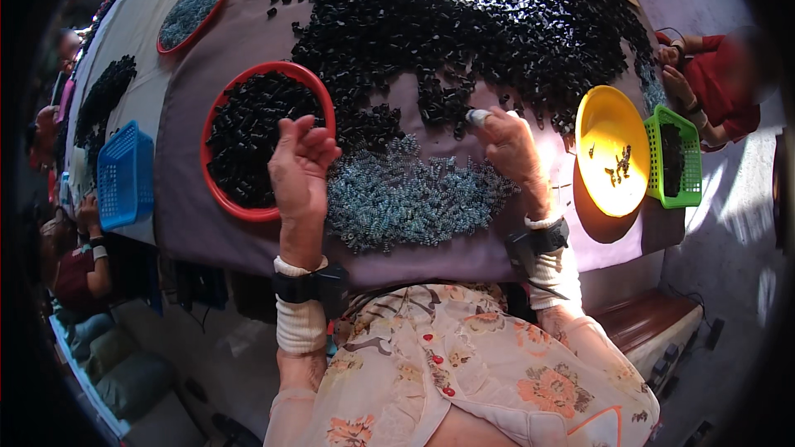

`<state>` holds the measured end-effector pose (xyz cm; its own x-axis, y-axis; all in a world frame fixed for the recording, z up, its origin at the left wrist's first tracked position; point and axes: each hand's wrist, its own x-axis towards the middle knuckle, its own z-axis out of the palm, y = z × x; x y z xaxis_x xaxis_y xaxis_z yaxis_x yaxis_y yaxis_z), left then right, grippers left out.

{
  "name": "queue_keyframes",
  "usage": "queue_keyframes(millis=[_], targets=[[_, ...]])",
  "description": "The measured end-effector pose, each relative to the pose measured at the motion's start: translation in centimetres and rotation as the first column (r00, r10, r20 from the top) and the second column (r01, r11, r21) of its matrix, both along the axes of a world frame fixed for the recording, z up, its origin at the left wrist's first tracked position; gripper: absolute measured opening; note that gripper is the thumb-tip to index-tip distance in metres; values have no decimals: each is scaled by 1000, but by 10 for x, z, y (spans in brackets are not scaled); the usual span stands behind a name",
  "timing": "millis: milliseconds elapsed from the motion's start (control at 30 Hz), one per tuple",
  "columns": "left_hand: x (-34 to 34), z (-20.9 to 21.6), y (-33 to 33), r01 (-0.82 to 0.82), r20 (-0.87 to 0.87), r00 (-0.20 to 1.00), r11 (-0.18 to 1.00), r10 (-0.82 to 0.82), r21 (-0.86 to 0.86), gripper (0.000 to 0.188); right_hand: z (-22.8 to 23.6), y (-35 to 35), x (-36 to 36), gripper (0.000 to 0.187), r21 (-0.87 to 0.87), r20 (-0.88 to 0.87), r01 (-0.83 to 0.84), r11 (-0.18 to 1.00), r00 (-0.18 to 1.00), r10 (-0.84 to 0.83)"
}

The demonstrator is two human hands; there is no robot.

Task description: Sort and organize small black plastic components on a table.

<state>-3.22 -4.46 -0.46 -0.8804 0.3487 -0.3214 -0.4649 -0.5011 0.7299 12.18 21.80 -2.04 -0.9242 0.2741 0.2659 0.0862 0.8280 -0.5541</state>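
Observation:
My left hand (300,167) is raised over the right rim of a red basin (330,108) full of small black plastic pieces (257,128). Its fingers are loosely curled and apart, and I see nothing held in them. My right hand (512,149) reaches to the near edge of a wide heap of the same black pieces (397,29), its fingers drawn together. Whatever they grip is too small or hidden to make out. A pale wrap covers one fingertip. Between my hands, close to me, spreads a pile of small silvery-blue metal springs (406,199).
On the right stand a yellow plate (590,128) with a few black pieces and a green basket (689,186). A blue basket (124,182) is at the left edge, and a red-rimmed tray (217,12) of springs lies farther back. Co-workers sit on both sides.

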Motion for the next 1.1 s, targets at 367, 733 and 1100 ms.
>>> queue_keyframes(millis=[367,733,1100], targets=[[51,-4,56,418,-52,898,884,-437,-210,21,-11,-8,-17,6,328,169,-89,941,985,34],[76,-21,75,584,-127,799,809,-587,-66,38,17,-34,0,14,-316,-38,-125,940,992,119],[58,-8,64,384,-162,900,912,-405,-146,24,19,-39,-19,12,-256,-135,-187,948,978,157]])
